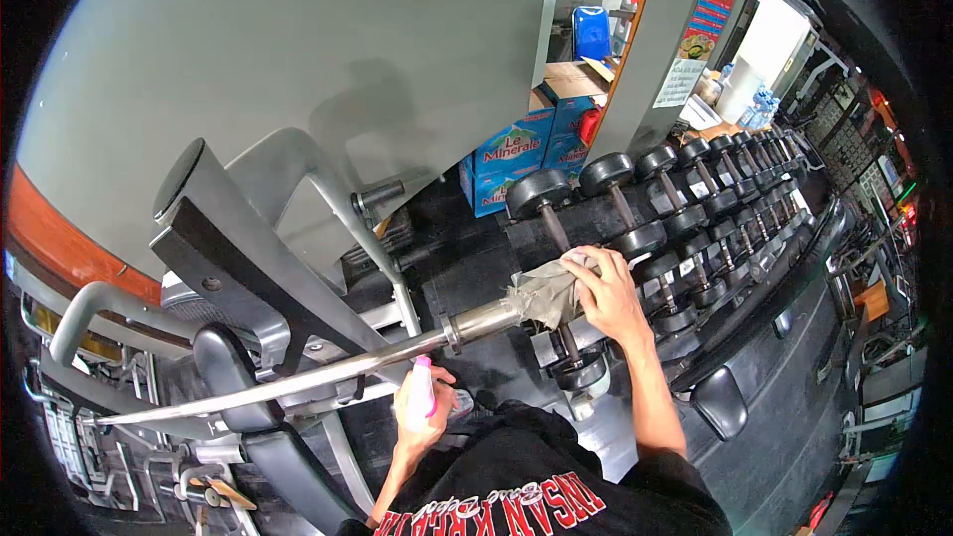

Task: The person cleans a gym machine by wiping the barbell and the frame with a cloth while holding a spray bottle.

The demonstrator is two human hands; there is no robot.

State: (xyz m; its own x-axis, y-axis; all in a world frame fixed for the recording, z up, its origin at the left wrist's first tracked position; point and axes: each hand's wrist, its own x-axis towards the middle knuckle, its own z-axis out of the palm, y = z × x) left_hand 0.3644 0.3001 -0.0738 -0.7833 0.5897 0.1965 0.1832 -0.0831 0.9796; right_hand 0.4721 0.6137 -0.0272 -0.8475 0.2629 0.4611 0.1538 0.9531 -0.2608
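My right hand (612, 300) is closed on a grey-beige cloth (548, 295), which wraps around the near right end of a shiny metal barbell (328, 377). Under the cloth, that end of the bar is hidden. The bar stretches to the left across a bench press rack, past its black padded seat (298, 471). Low in front of my body, my left hand (415, 425) grips a spray bottle (422, 392) with a pink top and a white body. The bottle is just below the bar and looks apart from it.
Dumbbells (617, 203) fill a two-tier rack running away to the right. Blue water cartons (511, 149) are stacked by the wall. A grey upright with a black face (263, 283) rises behind the bar. A flat bench pad (720, 405) sits at right.
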